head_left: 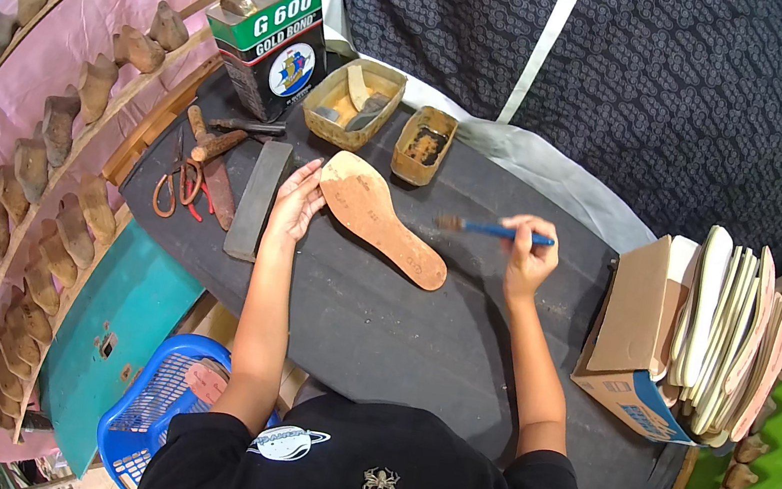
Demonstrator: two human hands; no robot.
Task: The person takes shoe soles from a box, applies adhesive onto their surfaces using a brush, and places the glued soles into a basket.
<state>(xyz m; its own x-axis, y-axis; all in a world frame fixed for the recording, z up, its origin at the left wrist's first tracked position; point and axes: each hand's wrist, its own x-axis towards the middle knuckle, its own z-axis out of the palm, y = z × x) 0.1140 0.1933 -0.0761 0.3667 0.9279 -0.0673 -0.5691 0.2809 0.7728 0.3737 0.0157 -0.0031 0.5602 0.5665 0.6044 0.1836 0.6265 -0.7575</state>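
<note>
My left hand [296,200] grips a tan shoe insole [379,221] by its wide end, the thumb at its edge and the other fingers partly beneath. Faint handwriting marks the insole's face, and its narrow end points to the lower right. In my right hand [530,255] is a paintbrush [494,230] with a blue handle, its dark bristles pointing left toward the insole but apart from it. Beyond the insole stand a small glue-stained tub [423,146] with dark residue inside and a larger tub [354,103] holding scrap pieces.
A green and black metal can [269,44] stands at the table's far left. Near my left hand lie a grey block [259,200], a hammer [215,139] and scissors [180,178]. A cardboard box [637,322] packed with insoles sits right. Shoe lasts [57,129] line racks; a blue basket [146,410] is below.
</note>
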